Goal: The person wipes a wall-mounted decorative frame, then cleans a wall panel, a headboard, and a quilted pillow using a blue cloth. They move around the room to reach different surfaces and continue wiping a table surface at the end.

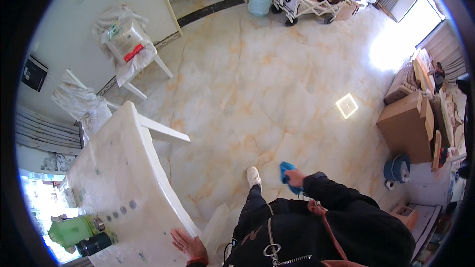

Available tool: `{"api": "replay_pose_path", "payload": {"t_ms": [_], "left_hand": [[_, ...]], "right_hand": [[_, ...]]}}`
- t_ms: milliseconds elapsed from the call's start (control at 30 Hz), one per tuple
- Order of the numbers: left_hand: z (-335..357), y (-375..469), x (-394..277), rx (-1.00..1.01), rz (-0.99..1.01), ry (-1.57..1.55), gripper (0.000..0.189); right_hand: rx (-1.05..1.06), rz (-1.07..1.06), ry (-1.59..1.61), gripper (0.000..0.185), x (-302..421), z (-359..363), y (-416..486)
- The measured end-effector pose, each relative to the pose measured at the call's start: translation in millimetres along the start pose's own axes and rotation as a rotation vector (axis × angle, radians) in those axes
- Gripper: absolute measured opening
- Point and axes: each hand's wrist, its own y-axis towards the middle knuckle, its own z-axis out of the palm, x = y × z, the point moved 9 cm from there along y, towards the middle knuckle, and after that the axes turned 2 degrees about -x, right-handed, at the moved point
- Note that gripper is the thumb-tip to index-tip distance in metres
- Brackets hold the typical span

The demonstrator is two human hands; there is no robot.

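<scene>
My left hand (pixel 188 244) lies palm down on the near edge of a white table (pixel 133 178), with no object in it. A blue cloth (pixel 285 168) is bunched in my right hand (pixel 295 178), which is held out in front of my body above the floor. The fingers of that hand are partly hidden by the cloth. On the table, to the left of my left hand, are a black cylindrical flask (pixel 93 244) and a translucent green pitcher (pixel 70 231).
Plastic-wrapped chairs (pixel 130 44) stand along the left wall. A folding wagon (pixel 304 2) loaded with boxes and a lined bin (pixel 259 3) are at the back. On the right are a cardboard box (pixel 404 124) and a blue bucket (pixel 396 168). The floor (pixel 241 92) is marbled tile.
</scene>
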Motion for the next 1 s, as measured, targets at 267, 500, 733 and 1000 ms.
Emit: {"api": "replay_pose_path", "payload": {"t_ms": [267,500,733,1000], "left_hand": [[-10.5,83.6,-59.9,-0.243,-0.238,-0.238,0.081],[118.4,297.5,-313.2,0.465,0.418,-0.482,0.052],[145.7,415.9,-487.5,0.448,0.156,-0.481,0.041],[121.2,501.4,-694.9,0.57,0.385,-0.434,0.042]], "right_hand": [[-0.117,0.499,0.089,0.027,-162.2,-74.3,-36.4],[0.003,0.421,0.005,0.034,-216.2,-94.7,46.3],[-0.173,0.474,0.135,0.035,-321.4,-270.2,111.8],[-0.227,0.619,0.259,0.038,-390.6,-427.7,184.5]]}}
